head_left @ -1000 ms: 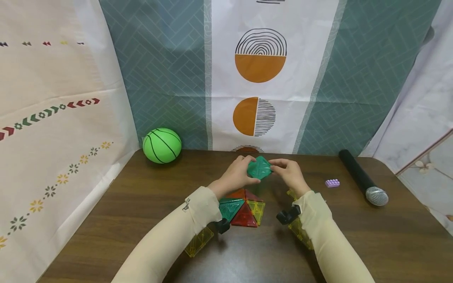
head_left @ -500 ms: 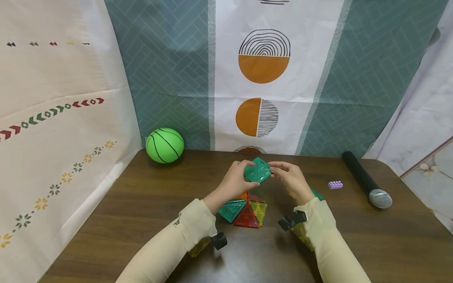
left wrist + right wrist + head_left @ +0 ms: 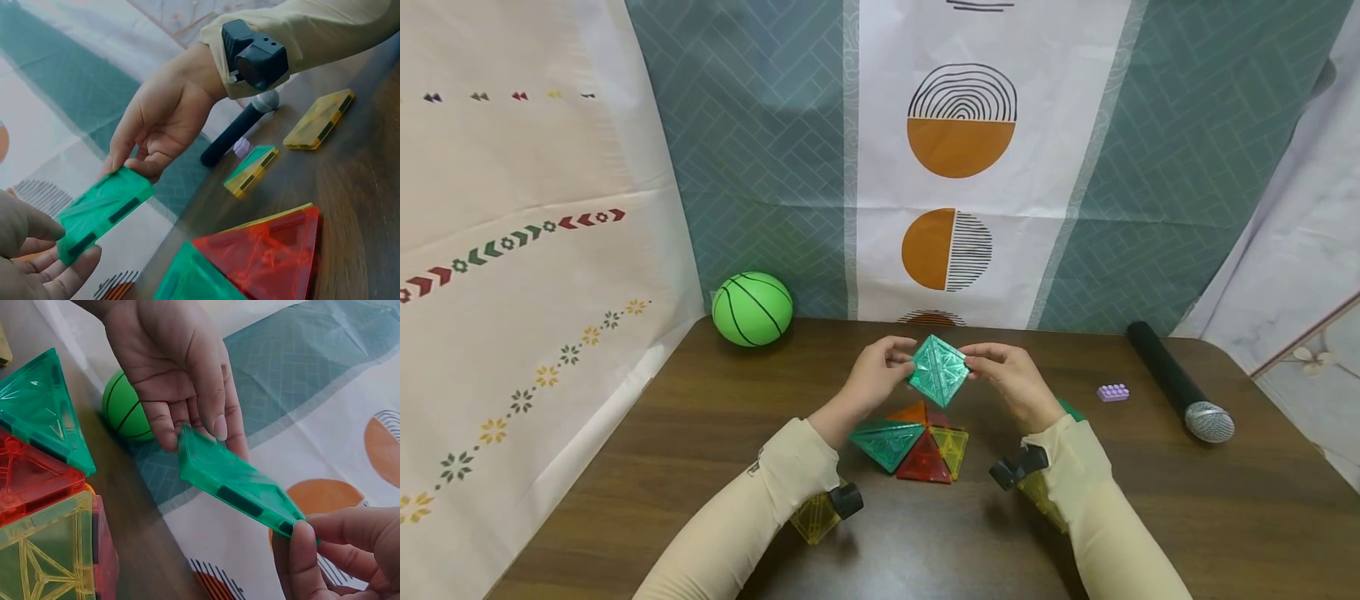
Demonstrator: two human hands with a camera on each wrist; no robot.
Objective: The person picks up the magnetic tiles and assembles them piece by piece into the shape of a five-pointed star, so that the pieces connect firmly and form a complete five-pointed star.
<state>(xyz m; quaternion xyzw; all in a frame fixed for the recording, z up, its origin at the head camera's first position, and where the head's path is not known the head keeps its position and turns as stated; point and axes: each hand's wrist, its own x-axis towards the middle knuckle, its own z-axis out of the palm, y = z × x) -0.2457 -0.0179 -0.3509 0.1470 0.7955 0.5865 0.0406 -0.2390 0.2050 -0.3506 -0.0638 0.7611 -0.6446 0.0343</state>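
Note:
Both hands hold one green square magnetic tile (image 3: pixel 937 370) in the air above the table, a corner pointing down. My left hand (image 3: pixel 874 375) pinches its left edge, my right hand (image 3: pixel 1006 377) its right edge. The left wrist view shows the same green tile (image 3: pixel 103 212) between my left fingertips (image 3: pixel 37 240) and my right hand (image 3: pixel 159 122). In the right wrist view, the tile (image 3: pixel 237 487) spans from the left hand (image 3: pixel 181 381) to my right fingers (image 3: pixel 325 550). Below lies a flat cluster of triangular tiles (image 3: pixel 913 442) in green, red, orange and yellow.
A green ball (image 3: pixel 752 308) sits at the back left of the brown table (image 3: pixel 625 467). A black microphone (image 3: pixel 1180 383) and a small purple brick (image 3: pixel 1112 392) lie at the right. Yellow tiles lie under my left forearm (image 3: pixel 815 518) and right forearm (image 3: pixel 1045 500). Patterned cloths hang behind.
The green tile has been lifted slightly and turned so its face tips toward me. My left forearm has drawn back, uncovering more of the triangle cluster.

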